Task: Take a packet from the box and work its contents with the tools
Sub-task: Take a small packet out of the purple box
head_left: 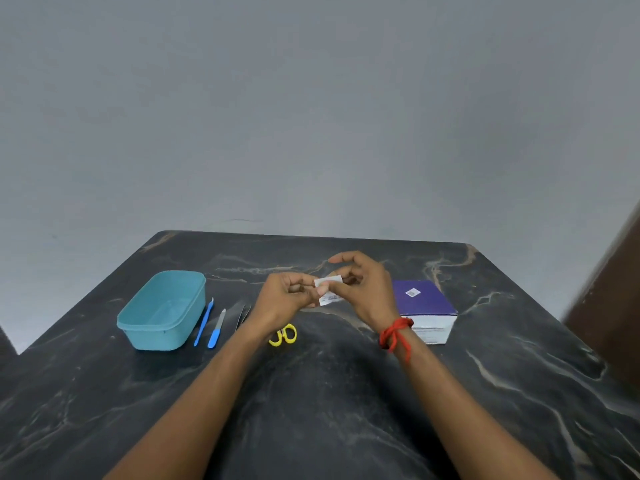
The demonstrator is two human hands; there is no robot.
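Note:
A small white packet (328, 289) with printed text is held above the dark marble table (311, 393), pinched from both sides. My left hand (285, 299) grips its left edge and my right hand (360, 285) grips its upper right edge, index finger arched above. The purple and white box (424, 308) stands closed just right of my right hand. Left of my hands lie a blue-handled scalpel (204, 322), a blue-handled blade tool (217, 329), dark tweezers (243, 315), and yellow-handled scissors (284, 335), partly hidden by my left wrist.
A teal plastic tub (162, 310) stands open at the left of the tool row. A red thread is tied round my right wrist (394, 332). A grey wall rises behind the table, and a dark brown surface (609, 306) borders the right.

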